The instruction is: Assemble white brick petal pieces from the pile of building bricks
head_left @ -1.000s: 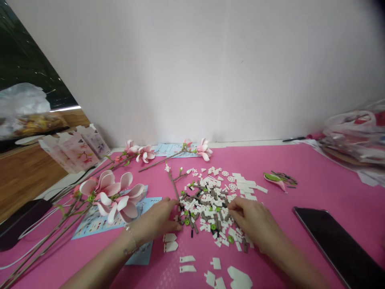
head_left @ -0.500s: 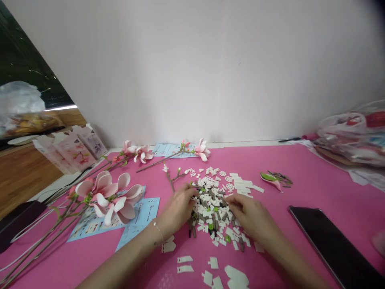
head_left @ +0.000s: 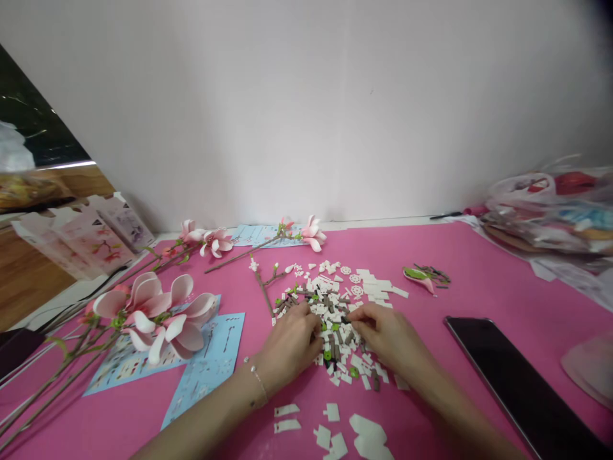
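A heap of small white, brown and green building pieces [head_left: 335, 300] lies on the pink mat [head_left: 479, 287]. My left hand [head_left: 291, 342] rests on the heap's left side, fingers curled into the pieces. My right hand [head_left: 389, 337] sits on the right side, fingertips pinched among the pieces; what they hold is too small to name. A thin brown twig with white buds [head_left: 263, 287] lies just left of the heap. Larger white petal pieces [head_left: 335, 431] lie near the front edge.
Built pink-and-white flower stems [head_left: 153, 313] lie at the left over blue instruction sheets [head_left: 201, 370]. More flower stems [head_left: 306, 233] lie at the back. A black phone [head_left: 517, 383] lies right. A green-and-pink piece [head_left: 419, 276], plastic bags [head_left: 550, 211] and pink boxes [head_left: 90, 236] sit around.
My left hand moved right from the twig's base onto the heap. My right hand edged left. The view shifted to the right, so everything sits further left in frame.
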`<act>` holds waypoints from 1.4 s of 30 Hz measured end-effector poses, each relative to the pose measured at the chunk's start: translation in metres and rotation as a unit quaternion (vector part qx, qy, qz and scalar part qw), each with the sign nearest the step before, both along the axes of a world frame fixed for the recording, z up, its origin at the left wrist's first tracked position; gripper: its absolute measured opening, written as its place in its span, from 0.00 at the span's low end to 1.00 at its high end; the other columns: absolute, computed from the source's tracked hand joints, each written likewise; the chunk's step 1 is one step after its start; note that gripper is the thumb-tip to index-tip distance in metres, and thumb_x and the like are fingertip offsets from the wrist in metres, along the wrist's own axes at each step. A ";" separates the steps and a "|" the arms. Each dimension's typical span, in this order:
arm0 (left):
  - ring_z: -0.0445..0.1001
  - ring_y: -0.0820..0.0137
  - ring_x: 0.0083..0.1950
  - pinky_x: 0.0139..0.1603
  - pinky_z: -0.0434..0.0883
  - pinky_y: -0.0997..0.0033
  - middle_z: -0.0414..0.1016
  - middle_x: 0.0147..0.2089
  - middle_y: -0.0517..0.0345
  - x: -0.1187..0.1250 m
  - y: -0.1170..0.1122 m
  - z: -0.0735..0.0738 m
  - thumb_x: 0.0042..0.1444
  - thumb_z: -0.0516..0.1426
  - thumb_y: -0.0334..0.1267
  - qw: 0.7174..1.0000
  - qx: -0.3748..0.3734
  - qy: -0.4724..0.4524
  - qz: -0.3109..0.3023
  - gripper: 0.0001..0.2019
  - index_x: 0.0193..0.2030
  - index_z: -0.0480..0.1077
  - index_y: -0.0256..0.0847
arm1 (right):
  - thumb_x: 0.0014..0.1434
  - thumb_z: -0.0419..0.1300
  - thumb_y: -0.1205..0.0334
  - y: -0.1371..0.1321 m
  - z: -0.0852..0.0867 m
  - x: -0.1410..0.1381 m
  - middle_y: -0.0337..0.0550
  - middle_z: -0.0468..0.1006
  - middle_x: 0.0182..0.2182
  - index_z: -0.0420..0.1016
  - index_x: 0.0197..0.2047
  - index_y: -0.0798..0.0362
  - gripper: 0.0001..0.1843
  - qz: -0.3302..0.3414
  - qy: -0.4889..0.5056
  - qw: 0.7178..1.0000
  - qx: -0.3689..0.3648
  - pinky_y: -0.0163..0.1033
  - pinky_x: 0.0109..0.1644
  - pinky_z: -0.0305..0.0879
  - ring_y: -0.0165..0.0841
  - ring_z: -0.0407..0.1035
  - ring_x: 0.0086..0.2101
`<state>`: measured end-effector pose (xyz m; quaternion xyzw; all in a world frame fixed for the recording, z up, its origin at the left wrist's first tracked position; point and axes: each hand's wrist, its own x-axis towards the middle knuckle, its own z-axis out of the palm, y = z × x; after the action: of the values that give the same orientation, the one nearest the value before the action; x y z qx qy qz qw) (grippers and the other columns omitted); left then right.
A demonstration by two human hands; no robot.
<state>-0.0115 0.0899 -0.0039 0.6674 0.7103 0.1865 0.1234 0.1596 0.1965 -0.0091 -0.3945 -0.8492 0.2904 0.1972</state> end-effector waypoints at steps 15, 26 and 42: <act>0.72 0.70 0.27 0.26 0.65 0.76 0.73 0.26 0.61 -0.017 -0.009 -0.013 0.61 0.51 0.37 0.980 0.019 -0.172 0.100 0.10 0.31 0.70 0.39 | 0.58 0.60 0.71 -0.017 -0.004 -0.011 0.39 0.73 0.31 0.78 0.34 0.49 0.08 0.151 -0.004 0.983 0.106 0.36 0.38 0.59 0.34 0.67 0.36; 0.72 0.64 0.39 0.40 0.66 0.68 0.73 0.36 0.55 -0.009 -0.008 -0.004 0.58 0.53 0.26 0.997 0.044 -0.051 0.040 0.09 0.31 0.72 0.40 | 0.62 0.56 0.71 -0.014 -0.010 -0.016 0.41 0.71 0.29 0.76 0.30 0.53 0.11 0.120 0.008 0.984 0.131 0.37 0.38 0.59 0.34 0.66 0.34; 0.72 0.59 0.40 0.40 0.68 0.63 0.72 0.36 0.51 0.004 0.012 0.000 0.58 0.53 0.28 0.997 -0.009 0.072 0.001 0.10 0.32 0.75 0.39 | 0.56 0.55 0.67 -0.005 0.002 -0.004 0.36 0.78 0.24 0.73 0.30 0.51 0.07 -0.029 0.077 0.995 0.053 0.34 0.29 0.61 0.31 0.70 0.24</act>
<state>-0.0080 0.1018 -0.0043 0.6774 0.7194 0.1321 0.0779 0.1556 0.1910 -0.0067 -0.3841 -0.8340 0.2690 0.2907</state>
